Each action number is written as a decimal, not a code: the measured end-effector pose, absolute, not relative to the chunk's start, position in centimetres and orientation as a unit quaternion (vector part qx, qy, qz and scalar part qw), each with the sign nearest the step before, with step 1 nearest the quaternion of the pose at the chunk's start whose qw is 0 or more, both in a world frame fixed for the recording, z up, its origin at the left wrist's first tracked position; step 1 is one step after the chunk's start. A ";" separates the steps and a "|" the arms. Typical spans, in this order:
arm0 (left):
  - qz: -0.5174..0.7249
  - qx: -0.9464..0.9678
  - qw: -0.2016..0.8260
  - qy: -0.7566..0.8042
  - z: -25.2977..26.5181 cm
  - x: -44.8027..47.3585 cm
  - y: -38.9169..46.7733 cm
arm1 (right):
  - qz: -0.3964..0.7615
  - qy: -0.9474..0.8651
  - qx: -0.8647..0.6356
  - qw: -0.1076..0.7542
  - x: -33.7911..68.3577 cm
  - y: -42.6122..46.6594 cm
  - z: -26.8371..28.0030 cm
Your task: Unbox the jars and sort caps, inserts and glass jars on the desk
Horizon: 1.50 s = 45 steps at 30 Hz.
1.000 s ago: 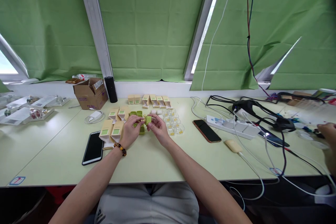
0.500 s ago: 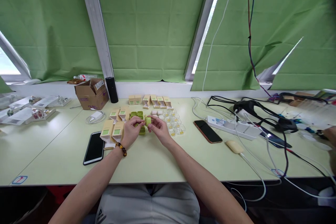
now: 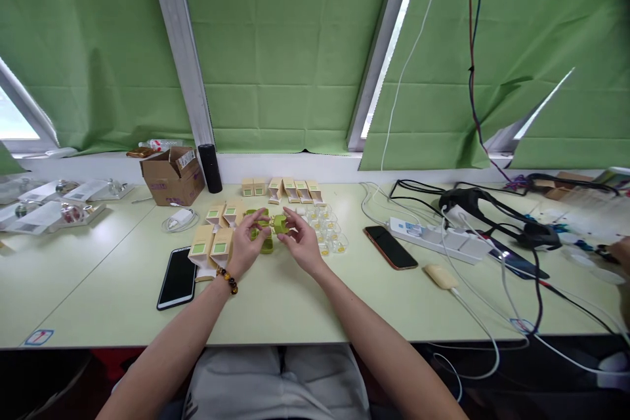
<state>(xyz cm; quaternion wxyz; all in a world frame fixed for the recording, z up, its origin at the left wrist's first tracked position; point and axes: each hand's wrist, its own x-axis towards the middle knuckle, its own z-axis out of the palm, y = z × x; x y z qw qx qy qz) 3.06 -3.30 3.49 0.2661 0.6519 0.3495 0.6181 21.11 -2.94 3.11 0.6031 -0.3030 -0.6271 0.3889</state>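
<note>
My right hand (image 3: 302, 243) grips a small green case (image 3: 279, 224) between thumb and fingers, held just above the table. Close by on the left, my left hand (image 3: 247, 239) has its thumb and forefinger apart, with green showing in the gap. Several more green cases (image 3: 266, 246) lie under and beside the left hand, partly hidden by it. Just right of the right hand stand rows of clear little cups (image 3: 331, 234) with yellow bits inside. Open cream cartons (image 3: 201, 246) with green labels stand left of the left hand.
More cream cartons (image 3: 290, 190) line the back. Left are a phone (image 3: 176, 279), a coiled white charger (image 3: 180, 218), a cardboard box (image 3: 172, 177) and a black cylinder (image 3: 209, 168). Right are another phone (image 3: 390, 247), a power strip (image 3: 438, 239), a black headset (image 3: 462, 202) and tangled cables.
The left thumb and forefinger have parted from their pinch near the green case. The green case in my right hand has turned and shifted slightly.
</note>
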 end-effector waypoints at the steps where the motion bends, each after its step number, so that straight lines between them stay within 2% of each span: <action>1: 0.619 0.656 0.266 0.342 3.7 2.9 -3.3 | 0.353 -0.636 -0.325 0.605 21.1 -3.0 3.1; 5: 0.581 0.703 0.243 0.331 4.0 2.8 -3.2 | 0.226 -0.685 -0.377 0.581 21.4 -3.2 3.1; 9: 0.543 0.734 0.215 0.347 3.8 3.1 -3.1 | 0.158 -0.741 -0.344 0.555 21.6 -3.1 3.1; 20: 0.552 0.676 0.296 0.389 2.9 2.9 -2.2 | 0.179 -0.712 -0.341 0.587 21.5 -3.7 3.8; 24: 0.573 0.690 0.220 0.383 3.1 3.0 -2.6 | 0.174 -0.719 -0.313 0.596 21.6 -3.9 4.0; 30: 0.563 0.748 0.060 0.346 3.9 3.3 -3.7 | -0.022 -0.749 -0.343 0.567 21.8 -4.0 3.6; 35: 0.539 0.784 -0.046 0.305 3.6 3.5 -4.0 | -0.097 -0.753 -0.364 0.540 21.6 -4.2 3.3; 45: 0.498 0.791 -0.117 0.334 3.1 3.4 -4.1 | -0.139 -0.739 -0.344 0.563 21.5 -3.5 3.0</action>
